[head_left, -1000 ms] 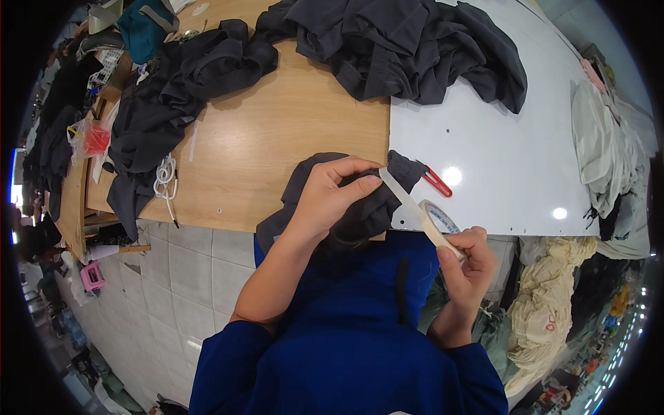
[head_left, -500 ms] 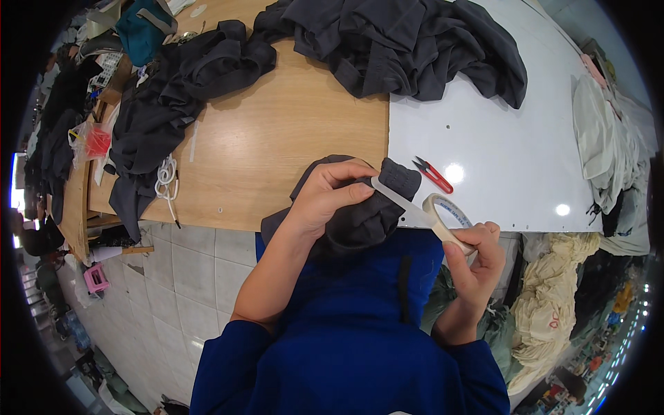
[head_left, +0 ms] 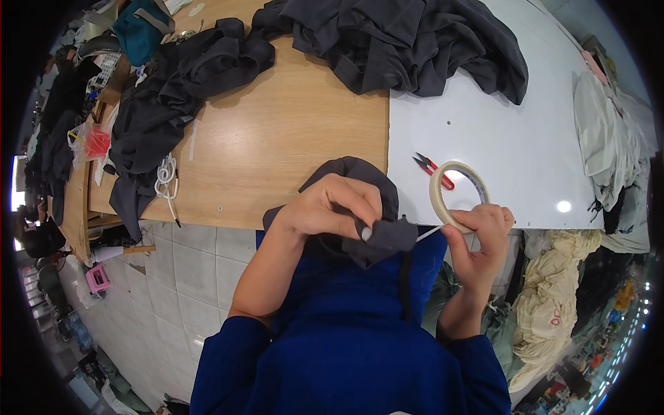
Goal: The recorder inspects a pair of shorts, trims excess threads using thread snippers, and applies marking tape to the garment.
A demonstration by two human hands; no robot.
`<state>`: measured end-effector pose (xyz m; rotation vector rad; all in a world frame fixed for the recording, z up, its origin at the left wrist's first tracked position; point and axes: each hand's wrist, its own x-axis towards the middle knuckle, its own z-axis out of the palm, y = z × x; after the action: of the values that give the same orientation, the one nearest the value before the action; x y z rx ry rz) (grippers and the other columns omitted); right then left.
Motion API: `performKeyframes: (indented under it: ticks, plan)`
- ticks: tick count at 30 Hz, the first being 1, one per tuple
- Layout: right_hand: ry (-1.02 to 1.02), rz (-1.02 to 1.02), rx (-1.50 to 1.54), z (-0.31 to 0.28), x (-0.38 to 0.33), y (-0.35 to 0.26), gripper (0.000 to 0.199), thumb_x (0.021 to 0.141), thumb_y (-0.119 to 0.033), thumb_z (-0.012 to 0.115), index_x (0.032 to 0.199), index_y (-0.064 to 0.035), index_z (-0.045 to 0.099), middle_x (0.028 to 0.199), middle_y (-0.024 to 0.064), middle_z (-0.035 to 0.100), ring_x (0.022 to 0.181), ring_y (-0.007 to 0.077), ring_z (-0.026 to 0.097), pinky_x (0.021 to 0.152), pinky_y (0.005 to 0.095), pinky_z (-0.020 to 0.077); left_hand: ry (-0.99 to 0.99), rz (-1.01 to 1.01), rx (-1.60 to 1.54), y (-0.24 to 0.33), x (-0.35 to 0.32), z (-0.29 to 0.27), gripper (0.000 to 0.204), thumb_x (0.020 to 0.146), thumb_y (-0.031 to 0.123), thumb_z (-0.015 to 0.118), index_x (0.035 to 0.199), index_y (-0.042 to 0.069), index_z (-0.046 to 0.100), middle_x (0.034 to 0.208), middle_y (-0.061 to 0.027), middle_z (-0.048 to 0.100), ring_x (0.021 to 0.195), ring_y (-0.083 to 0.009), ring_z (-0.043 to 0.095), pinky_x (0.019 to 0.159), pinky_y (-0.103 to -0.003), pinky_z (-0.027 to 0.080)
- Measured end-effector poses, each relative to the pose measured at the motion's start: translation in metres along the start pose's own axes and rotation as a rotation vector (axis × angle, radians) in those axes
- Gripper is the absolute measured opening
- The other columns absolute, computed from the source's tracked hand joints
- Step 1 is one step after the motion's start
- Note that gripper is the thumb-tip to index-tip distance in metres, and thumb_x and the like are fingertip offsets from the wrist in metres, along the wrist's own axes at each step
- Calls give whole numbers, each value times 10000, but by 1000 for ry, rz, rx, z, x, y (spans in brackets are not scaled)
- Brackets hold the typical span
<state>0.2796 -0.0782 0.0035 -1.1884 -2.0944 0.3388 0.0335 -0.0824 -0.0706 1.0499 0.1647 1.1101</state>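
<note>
A dark grey garment hangs over the table's front edge into my lap. My left hand pinches its gathered end, with the thumb and index finger closed on the cloth. To the right, my right hand grips a roll of cream masking tape, its ring held upright and tilted. A narrow strip of tape stretches from the roll to the cloth end, seen nearly edge-on. Behind the roll lie red thread snips, partly covered by it.
Heaps of dark grey garments spread across the back and left of the table. A white cord lies near the left front edge. White cloth hangs at the right, above a cream fabric bundle.
My left hand has turned the garment's gathered end down toward my lap. The tape roll has risen and tipped upright, now overlapping the snips; the strip shows thinner.
</note>
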Motion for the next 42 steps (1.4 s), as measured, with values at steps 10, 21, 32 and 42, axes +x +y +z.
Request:
performKeyframes:
  ticks: [10, 21, 32, 42]
  plan:
    - [3, -247, -108, 31, 9, 8, 218, 684, -358, 727, 746, -165, 648, 734, -44, 604, 903, 183, 502, 853, 363, 264, -244, -296, 312, 18, 22, 27, 241, 704, 34, 699, 944, 59, 703, 816, -41, 609, 853, -172, 549, 763, -264, 421]
    - [284, -290, 338, 52, -7, 17, 224, 641, -317, 776, 801, -189, 686, 1076, 81, 316, 963, 222, 436, 788, 315, 435, 91, -108, 264, -3, 10, 45, 243, 700, 14, 718, 941, 33, 700, 879, -76, 684, 810, -146, 621, 757, -255, 472]
    - [142, -199, 655, 56, -4, 7, 140, 697, -212, 756, 819, -167, 703, 1134, 64, 299, 1062, 244, 467, 878, 320, 448, 221, -437, -31, 3, 20, 60, 425, 670, 64, 793, 1005, -24, 548, 758, -50, 637, 703, -43, 593, 606, -150, 432]
    - [114, -372, 743, 43, 8, 12, 253, 590, -274, 833, 774, -144, 717, 1135, 70, 312, 870, 170, 533, 689, 245, 489, 18, -496, -42, -4, 17, 63, 212, 742, 52, 728, 931, -15, 661, 834, -80, 675, 780, -91, 631, 690, -219, 490]
